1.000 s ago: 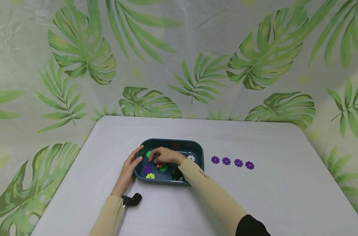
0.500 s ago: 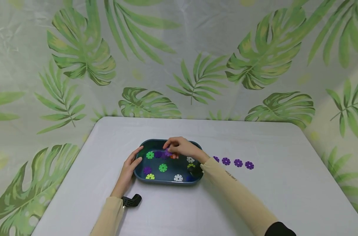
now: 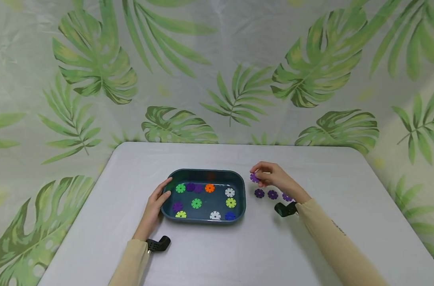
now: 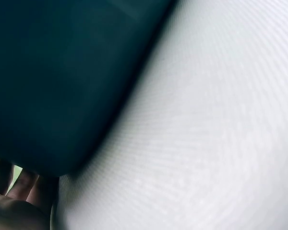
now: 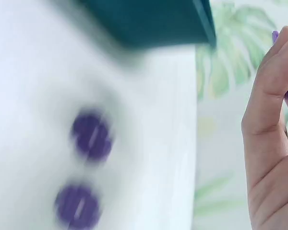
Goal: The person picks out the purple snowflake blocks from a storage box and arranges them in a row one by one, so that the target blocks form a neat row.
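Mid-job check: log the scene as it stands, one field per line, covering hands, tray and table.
Left hand: touches the left end of the tray
Right hand: pinches a purple disc, right of the tray
Tray contents: green discs, dark purple discs, white discs, yellow discs, orange disc, blue disc
Table: row of purple discs, partly hidden by the right hand

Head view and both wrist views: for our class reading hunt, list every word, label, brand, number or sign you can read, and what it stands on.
Readable text: none.
Right sleeve: a small line of dark lettering, too small and blurred to read.
No lettering can be made out on the tray or the purple discs.
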The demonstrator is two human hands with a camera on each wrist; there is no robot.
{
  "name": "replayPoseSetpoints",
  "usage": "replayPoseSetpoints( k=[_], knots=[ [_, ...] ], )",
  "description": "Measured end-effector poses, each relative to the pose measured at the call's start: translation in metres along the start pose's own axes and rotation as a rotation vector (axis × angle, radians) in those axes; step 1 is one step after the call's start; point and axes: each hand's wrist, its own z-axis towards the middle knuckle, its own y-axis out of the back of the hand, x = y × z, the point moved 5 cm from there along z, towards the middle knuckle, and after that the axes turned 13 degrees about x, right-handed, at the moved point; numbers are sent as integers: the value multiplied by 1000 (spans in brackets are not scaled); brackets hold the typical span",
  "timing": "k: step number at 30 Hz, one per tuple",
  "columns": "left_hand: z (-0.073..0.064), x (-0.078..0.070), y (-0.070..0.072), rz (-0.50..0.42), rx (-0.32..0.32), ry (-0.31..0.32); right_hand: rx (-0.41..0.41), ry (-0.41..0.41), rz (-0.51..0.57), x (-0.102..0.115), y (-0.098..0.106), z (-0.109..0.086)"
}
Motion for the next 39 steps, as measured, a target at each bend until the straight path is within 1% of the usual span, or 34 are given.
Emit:
replayPoseSetpoints(
  k=[4, 8, 12, 16, 20, 22, 24, 27, 29, 31, 34, 39],
  knots=[
    [2, 2, 1, 3, 7, -8, -78, -28, -12, -24, 29, -35],
    [5, 12, 5, -7, 1, -20, -149, -61, -26, -50, 53, -70],
    [7, 23, 10, -2, -17, -24, -204, -109, -37, -74, 71, -100],
    [8, 26, 11, 9, -25, -31, -237, -143, -66, -93, 83, -122],
    [8, 26, 11, 0, -22, -25, -271, -189, -94, -106, 87, -133],
    [7, 24, 10, -9, -17, -20, -283, -215, -132, -111, 87, -136],
    [6, 17, 7, -11, -7, -13, -300, -247, -183, -114, 87, -138],
    [2, 7, 2, -5, -1, -5, -322, -272, -261, -110, 86, -137],
    [-1, 2, 0, 1, 0, -1, -338, -266, -268, -104, 85, -134],
    [-1, 1, 0, 1, -3, -3, -344, -232, -239, -95, 82, -128],
    [-1, 1, 0, -5, -4, -9, -327, -157, -164, -77, 74, -115],
    [0, 1, -1, -11, -9, -6, -253, -50, -61, -41, 48, -81]
  ],
)
